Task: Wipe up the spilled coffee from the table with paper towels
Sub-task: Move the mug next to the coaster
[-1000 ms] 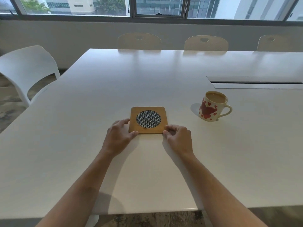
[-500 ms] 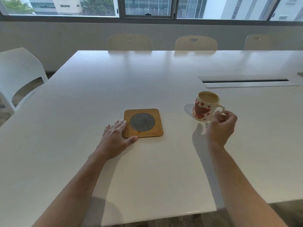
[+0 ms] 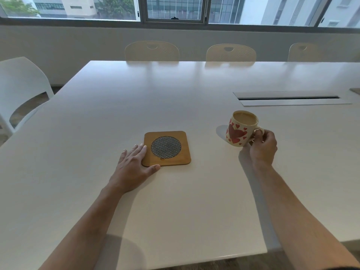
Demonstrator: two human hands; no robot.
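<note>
A white mug with red hearts (image 3: 240, 131), full of milky coffee, stands on the white table (image 3: 175, 94) at the right. My right hand (image 3: 263, 148) is closed around its handle. A square wooden coaster with a round mesh centre (image 3: 166, 148) lies in the middle of the table. My left hand (image 3: 134, 166) lies flat with fingers spread, touching the coaster's left edge and near corner. I see no spill and no paper towels.
A long cable slot with a metal lid (image 3: 290, 98) is set into the table behind the mug. A white chair (image 3: 19, 88) stands at the left, and three pale chairs (image 3: 152, 50) line the far side under the windows.
My right hand left the coaster, moved right to the mug and closed on its handle. My left hand stayed flat at the coaster's left edge.
</note>
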